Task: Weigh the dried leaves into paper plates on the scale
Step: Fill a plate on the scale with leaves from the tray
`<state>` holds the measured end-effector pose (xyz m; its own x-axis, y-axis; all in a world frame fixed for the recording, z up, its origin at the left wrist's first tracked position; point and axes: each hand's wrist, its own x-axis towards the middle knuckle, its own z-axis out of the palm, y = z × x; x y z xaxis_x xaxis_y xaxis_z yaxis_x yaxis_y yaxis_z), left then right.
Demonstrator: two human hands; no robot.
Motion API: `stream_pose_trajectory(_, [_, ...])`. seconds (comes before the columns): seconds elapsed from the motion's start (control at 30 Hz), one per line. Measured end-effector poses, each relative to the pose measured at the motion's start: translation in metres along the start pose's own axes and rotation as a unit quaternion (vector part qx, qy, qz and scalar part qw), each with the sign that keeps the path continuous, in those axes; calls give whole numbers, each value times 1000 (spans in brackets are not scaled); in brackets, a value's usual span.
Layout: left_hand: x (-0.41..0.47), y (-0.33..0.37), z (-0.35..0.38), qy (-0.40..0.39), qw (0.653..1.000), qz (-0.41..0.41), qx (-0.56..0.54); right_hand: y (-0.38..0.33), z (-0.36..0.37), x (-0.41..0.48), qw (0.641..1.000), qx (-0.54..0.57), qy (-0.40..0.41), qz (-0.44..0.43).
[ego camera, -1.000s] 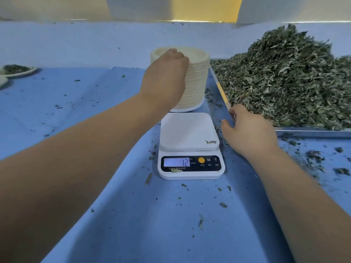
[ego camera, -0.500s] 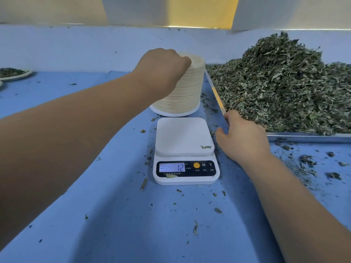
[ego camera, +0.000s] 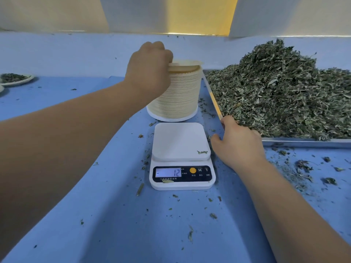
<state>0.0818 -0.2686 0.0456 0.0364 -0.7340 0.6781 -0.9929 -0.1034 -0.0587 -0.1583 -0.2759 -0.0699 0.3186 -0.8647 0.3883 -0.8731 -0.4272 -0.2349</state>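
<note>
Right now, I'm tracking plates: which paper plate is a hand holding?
The topmost cream paper plate, pinched by the left hand, tilted above the tall stack.
</note>
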Motion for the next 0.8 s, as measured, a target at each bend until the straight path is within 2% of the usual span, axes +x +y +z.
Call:
stream_pose_trajectory(0.07, [-2, 1, 3, 34, 992, -85, -85, -1, 0, -1, 1000, 0, -6, 0])
stream_pose_trajectory(0.17, [-11, 6, 6, 83, 951, -183, -236, -1, -1, 0, 1000, 8, -8, 3])
stream_pose_trajectory(0.27, [-36, 14, 7, 150, 906, -199, -342, -5, -4, 0, 997, 80, 18, 2])
stream_pose_trajectory(0.37, [-69, 21, 5, 180, 889, -182, -379, -13, -8, -1, 978, 203, 43, 8])
stream_pose_trajectory(0.47, [-95, 22, 3, 180, 883, -167, -400, -16, -8, -4, 963, 263, 61, 2])
stream_pose_trajectory(0.6, [-121, 20, 0, 158, 860, -169, -455, -20, -7, -6, 961, 266, 76, -19])
stream_pose_trajectory(0.7, [-136, 16, 5, 141, 834, -219, -486, -22, -7, -7, 954, 287, 82, -32])
stream_pose_trajectory(0.8, [-144, 11, 15, 102, 803, -289, -511, -18, -4, -7, 966, 250, 50, -49])
